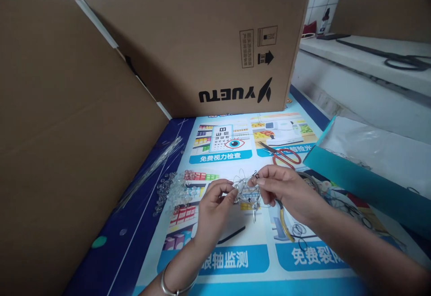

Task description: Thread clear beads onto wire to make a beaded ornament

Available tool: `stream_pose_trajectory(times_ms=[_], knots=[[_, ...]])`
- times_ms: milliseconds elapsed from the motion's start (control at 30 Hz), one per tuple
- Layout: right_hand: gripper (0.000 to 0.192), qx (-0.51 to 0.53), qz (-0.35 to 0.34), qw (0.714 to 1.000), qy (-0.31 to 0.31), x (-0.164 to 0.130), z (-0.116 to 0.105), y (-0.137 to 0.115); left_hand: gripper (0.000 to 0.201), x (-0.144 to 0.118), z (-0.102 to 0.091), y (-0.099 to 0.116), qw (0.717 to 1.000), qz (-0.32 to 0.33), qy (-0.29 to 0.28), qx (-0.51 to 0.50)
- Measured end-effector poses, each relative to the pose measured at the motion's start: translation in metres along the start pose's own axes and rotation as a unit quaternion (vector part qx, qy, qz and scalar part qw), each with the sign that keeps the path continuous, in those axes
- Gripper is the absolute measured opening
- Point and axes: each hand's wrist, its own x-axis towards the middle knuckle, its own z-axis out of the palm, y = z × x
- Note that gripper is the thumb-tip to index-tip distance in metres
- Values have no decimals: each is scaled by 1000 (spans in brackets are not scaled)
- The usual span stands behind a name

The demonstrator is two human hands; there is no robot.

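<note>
Between my two hands is a loose tangle of thin wire with clear beads [248,192], held just above the printed sheet. My left hand [215,206] pinches its left side between thumb and fingers. My right hand [286,190] has thumb and forefinger closed on a wire at the upper right, where a small dark loop shows. Left of my left hand lies a spread of clear round beads [171,193]. Beyond my right hand rest red-handled scissors [288,156]. A tool with a yellow handle [285,224] lies partly under my right hand.
A bundle of straight thin wires [151,170] lies at the left. Tall cardboard panels [188,40] stand at the left and back. A teal box [363,184] with wire pieces is at the right, beside dark wire coils [350,213]. Behind it runs a white ledge [363,56].
</note>
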Motion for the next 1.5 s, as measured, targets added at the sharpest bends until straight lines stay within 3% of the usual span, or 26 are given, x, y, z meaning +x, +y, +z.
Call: stream_pose_trajectory(times_ms=[300, 567, 767, 1033, 1200, 1500], knots=[[16, -8, 13, 1000, -8, 2, -2, -1, 7, 0, -2, -4, 1000, 3, -4, -6], [14, -23, 11, 1000, -9, 2, -2, 1, 5, -3, -2, -6, 988, 129, 15, 85], [14, -27, -2, 1000, -9, 0, -1, -1, 17, -2, -3, -10, 930, 290, 54, 218], [13, -38, -5, 999, -12, -3, -3, 4, 29, -2, -8, -14, 821, 449, 98, 340], [12, -25, -11, 1000, -9, -3, -3, 7, 29, -4, -8, -10, 792, 492, 88, 350], [13, -28, -13, 1000, -6, -7, -3, 4, 30, -5, -10, -9, 762, 509, 97, 388]])
